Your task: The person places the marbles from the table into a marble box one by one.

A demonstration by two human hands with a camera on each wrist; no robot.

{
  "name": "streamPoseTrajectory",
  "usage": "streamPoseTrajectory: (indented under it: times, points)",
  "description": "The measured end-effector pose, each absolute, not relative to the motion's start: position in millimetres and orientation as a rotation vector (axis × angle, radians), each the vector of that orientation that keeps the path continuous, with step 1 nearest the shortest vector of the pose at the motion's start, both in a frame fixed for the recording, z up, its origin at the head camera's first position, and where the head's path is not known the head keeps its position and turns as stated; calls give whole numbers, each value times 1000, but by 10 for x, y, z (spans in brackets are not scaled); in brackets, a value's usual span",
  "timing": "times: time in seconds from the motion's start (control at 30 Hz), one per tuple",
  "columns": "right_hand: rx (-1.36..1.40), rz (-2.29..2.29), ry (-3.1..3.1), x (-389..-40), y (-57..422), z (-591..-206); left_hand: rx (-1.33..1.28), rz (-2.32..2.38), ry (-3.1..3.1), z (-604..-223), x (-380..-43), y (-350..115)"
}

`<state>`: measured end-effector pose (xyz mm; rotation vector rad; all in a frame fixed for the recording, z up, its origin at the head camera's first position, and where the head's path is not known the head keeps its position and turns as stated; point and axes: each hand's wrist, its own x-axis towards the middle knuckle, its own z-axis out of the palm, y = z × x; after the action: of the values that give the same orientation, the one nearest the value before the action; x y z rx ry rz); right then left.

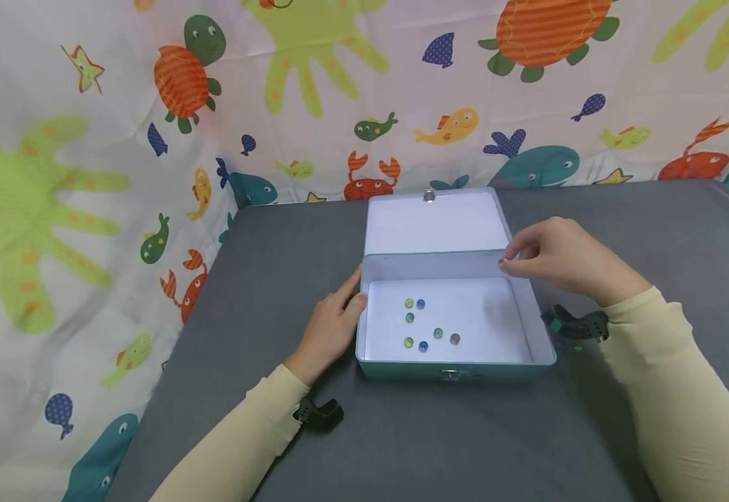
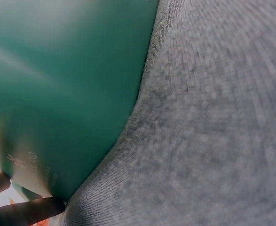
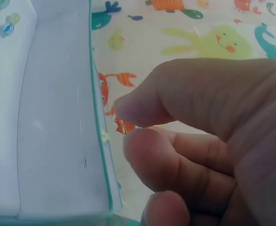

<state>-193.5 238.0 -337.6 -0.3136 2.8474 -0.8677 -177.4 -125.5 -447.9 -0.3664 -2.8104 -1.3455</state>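
A shallow green metal box (image 1: 395,371) with a white inside stands on the table, its lid (image 1: 436,223) raised at the back. Several glass marbles (image 1: 438,333) in green, blue and brownish tones lie on its floor, mostly left of the middle. My left hand (image 1: 328,326) rests along the box's left side, fingers fairly straight; in the left wrist view its fingers (image 2: 32,211) touch the green wall. Above the back right corner, my right hand (image 1: 549,254) pinches a small reddish marble (image 3: 123,126) between thumb and forefinger, mostly hidden by the fingertips.
A dark grey cloth (image 1: 452,439) covers the table under the box. Behind and to the left hangs a white curtain (image 1: 333,132) printed with sea animals. The box has a metal clasp (image 1: 451,375) at its front, and the lid has a catch (image 1: 429,195).
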Motion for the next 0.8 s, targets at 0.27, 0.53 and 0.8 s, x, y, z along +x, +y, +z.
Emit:
streamPoseTrajectory:
  times: [0.27,0.53,0.8]
  points:
    - [-409,-871,2838,-2009,2135,-3420,-402,-1324,-2795,-4507,-1780,-1266]
    - [-454,-875,2831,-2051,1987,-3433,-402,-1318,-2800,-4504,-1793,-1280]
    - [-476,-880,2787,-2066,1918,-3511,-412,-1324,-2786,-4513,-1797,-1283]
